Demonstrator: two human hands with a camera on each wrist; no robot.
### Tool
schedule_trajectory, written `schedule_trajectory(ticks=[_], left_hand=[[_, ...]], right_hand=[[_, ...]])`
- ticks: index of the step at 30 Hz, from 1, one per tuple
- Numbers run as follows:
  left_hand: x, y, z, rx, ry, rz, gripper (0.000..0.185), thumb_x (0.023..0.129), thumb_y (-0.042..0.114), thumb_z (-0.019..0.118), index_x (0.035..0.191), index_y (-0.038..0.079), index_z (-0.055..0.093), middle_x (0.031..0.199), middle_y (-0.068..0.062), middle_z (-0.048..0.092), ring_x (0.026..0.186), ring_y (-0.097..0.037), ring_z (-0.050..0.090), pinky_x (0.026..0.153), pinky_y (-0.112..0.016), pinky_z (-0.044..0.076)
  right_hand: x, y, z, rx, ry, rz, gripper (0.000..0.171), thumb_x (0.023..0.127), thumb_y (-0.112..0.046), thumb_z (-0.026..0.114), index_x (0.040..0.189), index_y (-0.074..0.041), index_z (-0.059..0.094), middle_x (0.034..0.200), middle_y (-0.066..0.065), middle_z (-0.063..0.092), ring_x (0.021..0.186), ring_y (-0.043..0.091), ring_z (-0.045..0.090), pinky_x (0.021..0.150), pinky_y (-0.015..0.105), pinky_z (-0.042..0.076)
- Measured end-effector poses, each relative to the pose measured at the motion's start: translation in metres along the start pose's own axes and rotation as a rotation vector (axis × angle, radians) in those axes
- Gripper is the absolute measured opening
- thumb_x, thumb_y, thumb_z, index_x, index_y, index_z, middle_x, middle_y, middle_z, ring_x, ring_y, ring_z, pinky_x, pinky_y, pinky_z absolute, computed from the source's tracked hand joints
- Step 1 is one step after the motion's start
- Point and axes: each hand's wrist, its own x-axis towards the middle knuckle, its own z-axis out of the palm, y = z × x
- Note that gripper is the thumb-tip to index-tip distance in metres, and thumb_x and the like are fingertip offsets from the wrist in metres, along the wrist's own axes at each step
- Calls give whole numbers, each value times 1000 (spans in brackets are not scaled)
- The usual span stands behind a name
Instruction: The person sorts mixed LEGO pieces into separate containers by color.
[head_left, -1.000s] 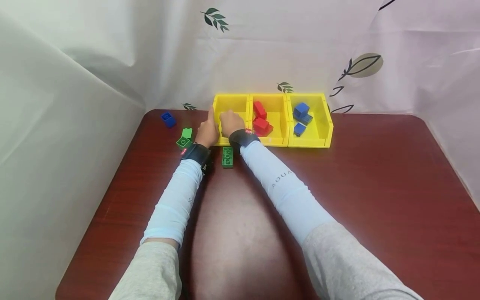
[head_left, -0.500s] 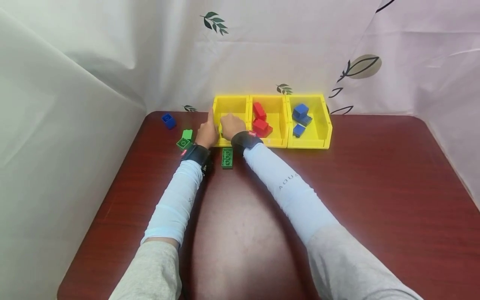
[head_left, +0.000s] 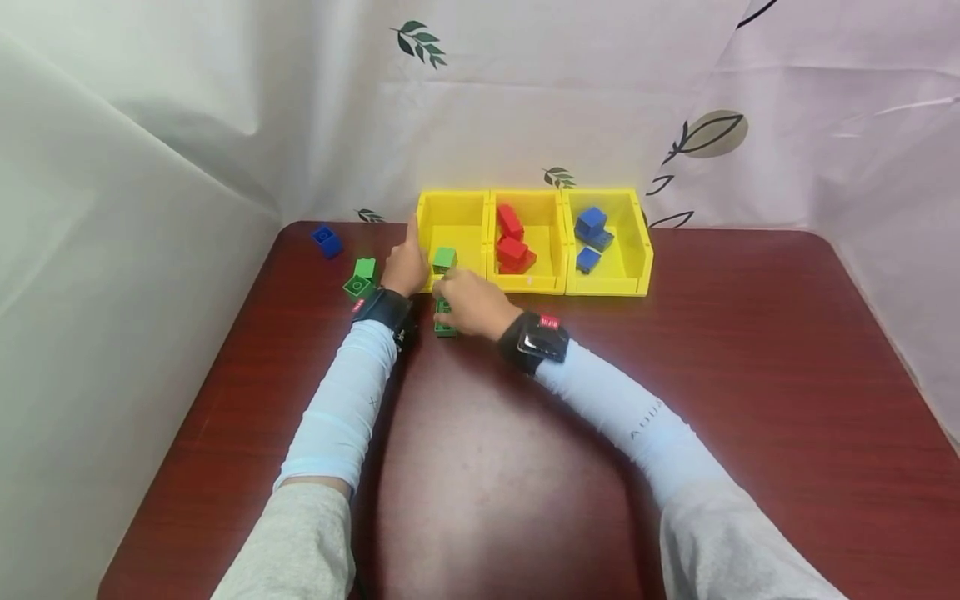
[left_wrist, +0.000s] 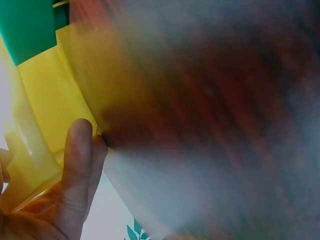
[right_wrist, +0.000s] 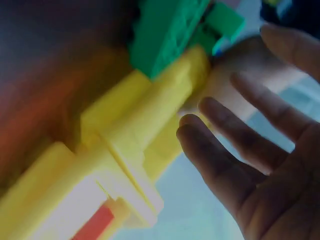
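Note:
My right hand (head_left: 474,302) is over a long green toy brick (head_left: 444,319) lying on the table before the left yellow bin (head_left: 471,225). Its fingers look spread in the right wrist view, with no brick between them. My left hand (head_left: 406,267) touches the left side of that bin, one finger extended along the wall. In the left wrist view, extended fingers (left_wrist: 77,170) lie against the yellow wall. A green brick (head_left: 444,259) sits inside the bin near its front. Two more green bricks (head_left: 358,287) lie left of my left hand.
The middle yellow bin (head_left: 555,284) holds several red bricks (head_left: 512,250). Blue bricks (head_left: 591,221) are in the right yellow bin (head_left: 636,285). Another blue brick (head_left: 326,241) lies near the table's back left corner. A pale curtain (head_left: 495,100) hangs behind.
My right hand has left the left bin, moving back towards me and over the long green brick. The green brick inside that bin is now visible. My left hand stays at the bin's side.

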Motion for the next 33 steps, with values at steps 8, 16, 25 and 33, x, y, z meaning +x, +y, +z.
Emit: schedule_trajectory(ticks=[8, 16, 25, 33], left_hand=[[1, -2, 0, 11, -15, -34, 69, 101, 7, 40, 159, 20, 3, 104, -23, 59, 86, -37, 58, 83, -46, 51], [8, 4, 0, -6, -44, -54, 70, 103, 10, 41, 158, 25, 1, 113, -20, 57, 93, -35, 58, 96, -46, 51], [13, -2, 3, 4, -52, -57, 68, 103, 10, 38, 159, 23, 0, 111, -21, 56, 92, -37, 57, 92, -46, 50], [9, -4, 3, 12, -25, -28, 64, 103, 11, 37, 158, 22, 4, 105, -23, 57, 87, -38, 57, 84, -47, 50]], right_hand=[[-24, -1, 35, -136, -40, -63, 48, 88, -26, 72, 133, -14, 60, 134, 12, 54, 114, 34, 55, 80, 47, 58], [-44, 12, 34, -227, 149, -172, 30, 84, -21, 77, 109, -9, 68, 102, 11, 62, 101, 33, 61, 91, 44, 48], [-45, 18, 32, -73, 54, -89, 38, 84, -18, 77, 120, -11, 66, 121, 20, 56, 104, 38, 55, 84, 40, 53], [-37, 22, 34, -56, 59, -112, 44, 81, -21, 80, 121, -7, 68, 122, 19, 66, 117, 30, 59, 96, 43, 39]])
